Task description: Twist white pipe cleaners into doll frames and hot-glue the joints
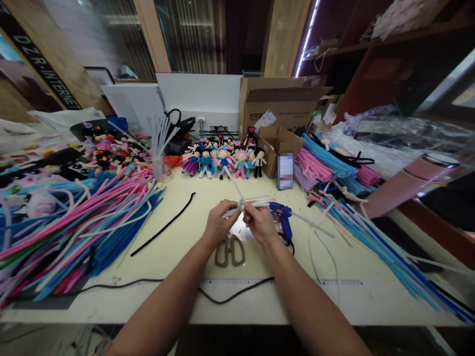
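Over the middle of the table, my left hand (220, 220) and my right hand (260, 222) are close together, both closed on a white pipe cleaner (235, 187). One end of it sticks up and to the left, and the part between my fingers is bent or twisted. A blue glue gun (284, 217) lies just right of my right hand. Below my hands rest scissors with grey-brown handles (230, 252); their blades are mostly hidden. A black pipe cleaner (163, 225) lies to the left.
Heaps of coloured pipe cleaners lie at left (107, 222) and right (371, 237). Small dolls (222, 160) stand in rows at the back beside cardboard boxes (285, 109). A phone (285, 171) leans there. A pink bottle (408, 185) is at right; a black cable (148, 281) crosses the front.
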`<move>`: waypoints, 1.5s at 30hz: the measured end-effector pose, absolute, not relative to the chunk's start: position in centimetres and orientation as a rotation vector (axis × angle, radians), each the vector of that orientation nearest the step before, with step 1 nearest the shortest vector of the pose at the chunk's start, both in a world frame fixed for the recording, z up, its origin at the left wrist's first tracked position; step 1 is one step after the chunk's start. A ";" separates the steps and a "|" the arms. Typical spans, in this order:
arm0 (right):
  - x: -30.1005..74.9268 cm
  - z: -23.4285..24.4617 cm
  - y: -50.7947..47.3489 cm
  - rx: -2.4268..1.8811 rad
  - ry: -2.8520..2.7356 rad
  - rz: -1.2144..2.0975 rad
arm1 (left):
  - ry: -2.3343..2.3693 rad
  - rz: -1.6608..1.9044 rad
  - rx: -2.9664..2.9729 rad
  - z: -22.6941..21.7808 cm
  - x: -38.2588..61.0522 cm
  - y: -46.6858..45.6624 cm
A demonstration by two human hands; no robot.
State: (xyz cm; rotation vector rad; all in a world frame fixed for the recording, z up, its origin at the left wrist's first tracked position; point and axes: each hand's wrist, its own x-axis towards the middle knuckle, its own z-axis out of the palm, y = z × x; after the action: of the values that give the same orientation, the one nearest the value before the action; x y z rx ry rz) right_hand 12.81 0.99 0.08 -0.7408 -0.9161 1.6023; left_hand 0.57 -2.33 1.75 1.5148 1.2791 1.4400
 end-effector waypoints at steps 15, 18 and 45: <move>13.2 0.1 0.7 -0.807 -1.227 1.235 | 1.010 1.052 0.678 0.9 0.1 -1.0; 13.0 -0.1 0.7 -0.820 -1.206 1.210 | 0.930 1.071 0.605 1.1 0.1 -1.1; 12.3 -1.0 0.9 -0.848 -0.985 1.271 | 1.149 1.445 1.125 0.7 1.3 -2.0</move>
State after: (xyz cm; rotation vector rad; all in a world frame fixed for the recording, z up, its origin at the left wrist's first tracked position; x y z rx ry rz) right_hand 12.26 0.87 -1.03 -0.8476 -0.9851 1.2710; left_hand 1.31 -1.95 0.73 1.1250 1.1489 1.4445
